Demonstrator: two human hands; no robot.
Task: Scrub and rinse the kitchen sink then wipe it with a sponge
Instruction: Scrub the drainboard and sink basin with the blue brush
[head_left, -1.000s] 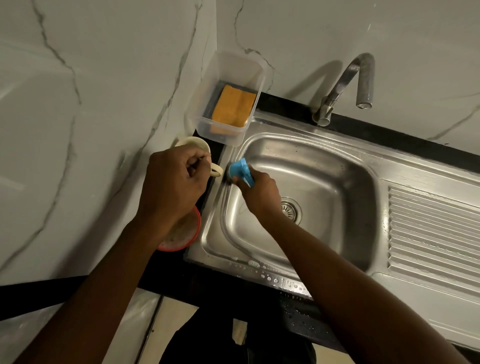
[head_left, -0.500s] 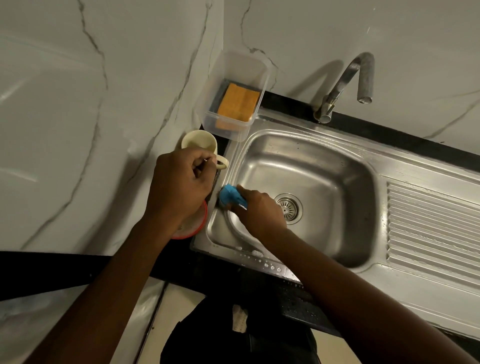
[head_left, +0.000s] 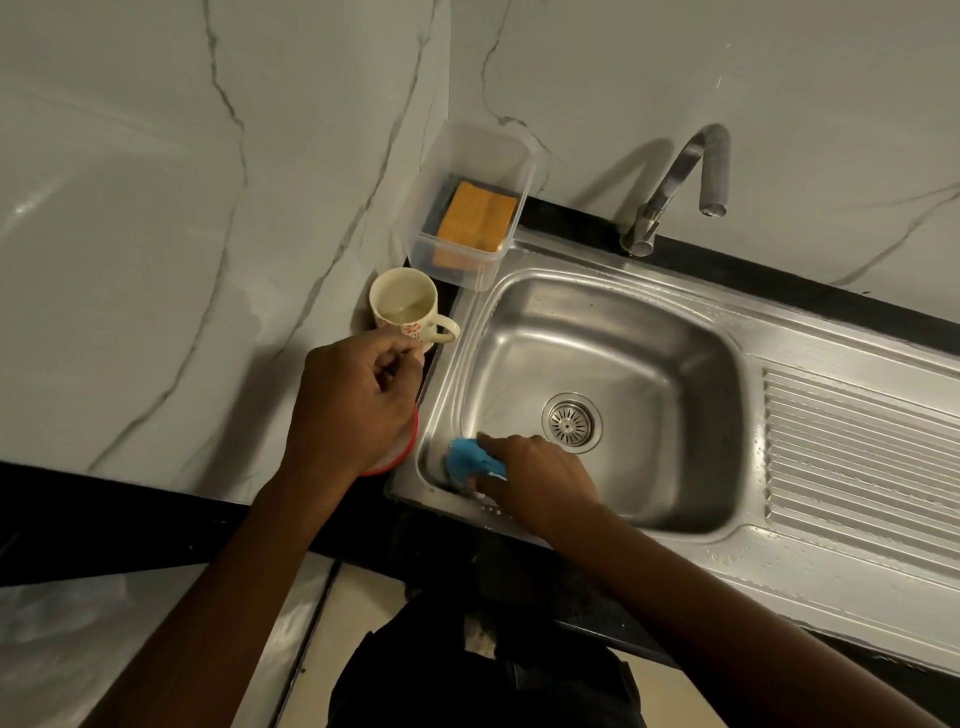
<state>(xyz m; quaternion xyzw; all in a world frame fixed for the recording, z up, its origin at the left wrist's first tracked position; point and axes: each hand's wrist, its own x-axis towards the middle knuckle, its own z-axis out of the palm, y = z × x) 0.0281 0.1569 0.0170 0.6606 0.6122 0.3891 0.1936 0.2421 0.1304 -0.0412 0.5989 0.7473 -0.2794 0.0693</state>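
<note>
Blue scrubber (head_left: 470, 460), lower centre, looks light and wet-slippery to us; our right hand (head_left: 535, 478) grips its back against the sink (head_left: 649, 364). Our left hand (head_left: 358, 400) is curled, and we cannot tell whether it holds anything.

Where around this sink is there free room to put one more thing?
Free: the ribbed drainboard right of the basin, and the basin floor beyond the drain. Crowded: left of the basin, with sponge container, mug and red-rimmed dish under the left hand; the right hand holds a blue scrubber in the basin's near left corner.
</note>
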